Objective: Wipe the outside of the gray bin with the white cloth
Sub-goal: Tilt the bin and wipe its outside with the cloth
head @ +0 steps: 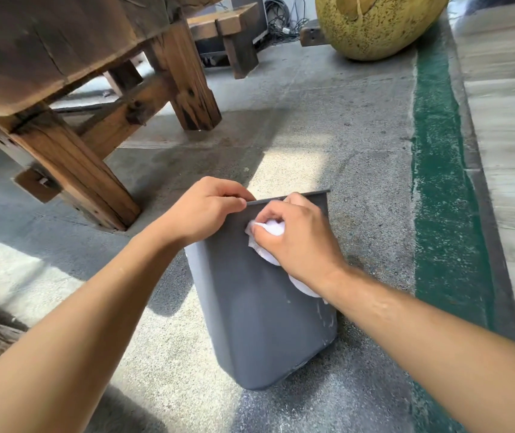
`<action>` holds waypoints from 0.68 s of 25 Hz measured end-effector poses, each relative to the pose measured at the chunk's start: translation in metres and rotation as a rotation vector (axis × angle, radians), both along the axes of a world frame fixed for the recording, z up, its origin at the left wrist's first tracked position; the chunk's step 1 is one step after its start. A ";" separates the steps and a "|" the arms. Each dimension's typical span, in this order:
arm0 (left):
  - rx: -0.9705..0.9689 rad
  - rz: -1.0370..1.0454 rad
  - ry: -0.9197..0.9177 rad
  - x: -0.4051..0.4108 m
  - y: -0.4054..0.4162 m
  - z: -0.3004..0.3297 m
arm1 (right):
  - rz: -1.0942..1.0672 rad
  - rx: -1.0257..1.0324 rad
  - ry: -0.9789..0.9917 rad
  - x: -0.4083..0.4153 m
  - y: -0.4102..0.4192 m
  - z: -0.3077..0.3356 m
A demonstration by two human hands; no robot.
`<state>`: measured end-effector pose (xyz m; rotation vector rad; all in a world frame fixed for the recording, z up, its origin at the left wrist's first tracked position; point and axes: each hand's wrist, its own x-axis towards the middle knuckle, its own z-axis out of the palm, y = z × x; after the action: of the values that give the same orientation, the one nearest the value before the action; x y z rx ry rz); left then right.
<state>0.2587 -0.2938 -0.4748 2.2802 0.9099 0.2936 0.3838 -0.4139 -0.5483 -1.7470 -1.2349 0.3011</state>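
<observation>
I am seeing the gray bin (259, 320) standing on the concrete floor (359, 126) near a wooden table leg (71, 173). My left hand (201, 207) is pinching its rim, fingers closed, while my right hand (296, 235) is pressing the bunched white cloth (270, 229) against its upper wall, fingers curled around it.

Gray bin (259, 323) tilted on the floor, crumpled white cloth (270, 229) against its upper side.
</observation>
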 end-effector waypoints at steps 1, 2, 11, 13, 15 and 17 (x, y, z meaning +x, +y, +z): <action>-0.001 0.007 -0.001 -0.001 0.001 -0.001 | 0.013 -0.013 0.004 -0.002 -0.007 -0.011; 0.004 0.012 0.001 -0.002 0.002 -0.002 | 0.030 -0.041 0.009 -0.004 -0.018 -0.025; 0.001 -0.036 0.070 -0.003 -0.002 0.003 | 0.222 -0.680 -0.120 -0.016 -0.157 -0.157; 0.033 -0.041 0.161 0.001 0.000 0.011 | 0.154 -0.693 -0.095 -0.005 -0.162 -0.158; 0.099 -0.009 0.247 0.007 0.000 0.017 | 0.022 -0.629 -0.034 0.007 -0.153 -0.151; 0.140 0.033 0.287 0.012 -0.001 0.019 | -0.090 -0.455 0.052 0.016 -0.136 -0.127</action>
<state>0.2705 -0.2945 -0.4563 2.4813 1.1010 0.0443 0.4001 -0.5494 -0.6758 -2.1578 -1.1028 0.6068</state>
